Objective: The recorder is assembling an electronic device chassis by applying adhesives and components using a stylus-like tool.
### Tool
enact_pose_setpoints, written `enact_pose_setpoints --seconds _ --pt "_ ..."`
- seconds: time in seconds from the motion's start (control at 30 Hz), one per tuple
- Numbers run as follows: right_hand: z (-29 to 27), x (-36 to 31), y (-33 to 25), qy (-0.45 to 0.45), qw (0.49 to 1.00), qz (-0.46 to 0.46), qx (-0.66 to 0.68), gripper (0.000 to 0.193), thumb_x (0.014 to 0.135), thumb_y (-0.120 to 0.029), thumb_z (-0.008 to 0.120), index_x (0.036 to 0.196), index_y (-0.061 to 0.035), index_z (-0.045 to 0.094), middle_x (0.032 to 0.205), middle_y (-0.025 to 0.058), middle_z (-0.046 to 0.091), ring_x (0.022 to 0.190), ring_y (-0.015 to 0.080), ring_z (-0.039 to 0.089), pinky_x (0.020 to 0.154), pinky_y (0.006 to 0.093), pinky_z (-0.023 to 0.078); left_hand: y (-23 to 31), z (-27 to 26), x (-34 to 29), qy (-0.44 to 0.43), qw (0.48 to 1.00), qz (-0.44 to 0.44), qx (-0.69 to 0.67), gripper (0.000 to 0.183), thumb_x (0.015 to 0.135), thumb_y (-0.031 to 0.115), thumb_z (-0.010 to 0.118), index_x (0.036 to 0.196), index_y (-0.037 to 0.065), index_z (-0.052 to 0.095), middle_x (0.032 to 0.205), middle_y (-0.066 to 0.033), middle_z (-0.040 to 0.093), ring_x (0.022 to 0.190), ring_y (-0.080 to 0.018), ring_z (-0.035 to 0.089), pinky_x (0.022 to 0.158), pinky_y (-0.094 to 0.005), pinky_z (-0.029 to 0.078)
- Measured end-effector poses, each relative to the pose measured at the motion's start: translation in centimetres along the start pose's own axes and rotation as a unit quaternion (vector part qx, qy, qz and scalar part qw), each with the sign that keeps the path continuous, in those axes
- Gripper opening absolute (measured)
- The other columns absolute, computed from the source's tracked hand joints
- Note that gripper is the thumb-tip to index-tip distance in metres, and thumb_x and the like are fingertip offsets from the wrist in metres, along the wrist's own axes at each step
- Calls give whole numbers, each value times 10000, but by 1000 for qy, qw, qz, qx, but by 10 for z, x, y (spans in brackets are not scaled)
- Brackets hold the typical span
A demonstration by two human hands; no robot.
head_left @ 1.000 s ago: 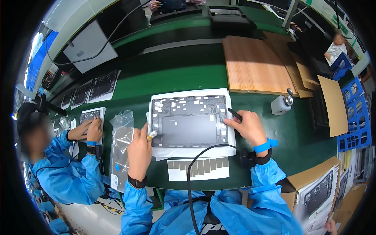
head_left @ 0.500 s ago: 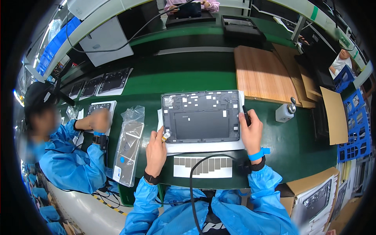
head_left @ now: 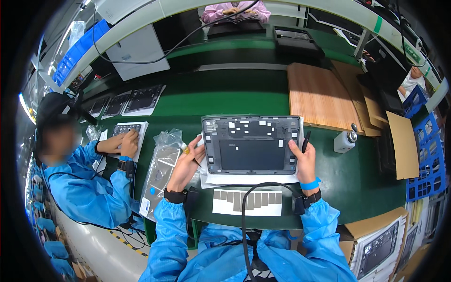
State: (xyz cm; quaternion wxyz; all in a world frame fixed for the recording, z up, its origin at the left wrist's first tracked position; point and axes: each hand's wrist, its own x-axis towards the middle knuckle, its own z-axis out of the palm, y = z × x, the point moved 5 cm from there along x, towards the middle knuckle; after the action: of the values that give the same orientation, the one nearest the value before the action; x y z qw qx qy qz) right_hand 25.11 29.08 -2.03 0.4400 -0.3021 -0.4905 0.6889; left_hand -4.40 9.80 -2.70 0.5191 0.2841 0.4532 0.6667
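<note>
A dark grey tablet housing with several small white patches lies in front of me over white sheets. My right hand grips its right edge, thumb on the inner face. A black pen-like tool sticks up between that hand's fingers. Beside the housing's left edge is my left hand, palm partly turned up. It holds a small thing with a yellow-and-white end and what looks like a thin dark tip; its kind is unclear. Whether the left fingertips touch the housing cannot be made out.
Near me lies a white card with grey strips, a black cable looping over it. A plastic-bagged panel is at left, beside a co-worker. At right stand a white bottle and wooden board.
My left hand has drawn off the housing's lower left corner and turned palm up. My right thumb has come onto the housing's face. The co-worker's hands have shifted over their panel.
</note>
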Motion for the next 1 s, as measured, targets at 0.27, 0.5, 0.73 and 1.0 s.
enact_pose_setpoints --seconds 0.27,0.5,0.73,1.0 --pt "-8 -1 -17 -7 998 -60 -6 238 902 -113 719 1093 18 664 979 10 688 861 63 594 802 228 463 -11 5 -9 -38 871 -74 484 434 1033 171 434 1461 100 439 1510 -103 444 1416 -258 387 1215 -467 19" --pt "-18 -1 -34 -17 994 -100 -24 260 879 -108 740 1090 27 670 986 26 702 869 78 612 818 238 468 -8 31 -16 -87 758 53 644 395 959 80 421 1308 133 599 1493 -68 452 1465 -256 276 1179 -575 -117" --pt "-25 -3 -38 -28 988 -148 -43 292 879 -126 747 1103 43 663 973 26 701 841 78 600 788 237 467 -13 31 -17 -83 712 106 689 287 874 17 438 1059 51 654 1485 -73 450 1485 -278 243 1171 -654 -3" --pt "-40 -8 -22 65 968 -214 -113 253 890 -183 761 1023 -11 631 927 -18 627 835 86 520 783 255 418 4 25 4 11 947 217 238 556 1059 242 404 1534 7 237 1519 -149 423 1446 -264 335 1220 -452 107"
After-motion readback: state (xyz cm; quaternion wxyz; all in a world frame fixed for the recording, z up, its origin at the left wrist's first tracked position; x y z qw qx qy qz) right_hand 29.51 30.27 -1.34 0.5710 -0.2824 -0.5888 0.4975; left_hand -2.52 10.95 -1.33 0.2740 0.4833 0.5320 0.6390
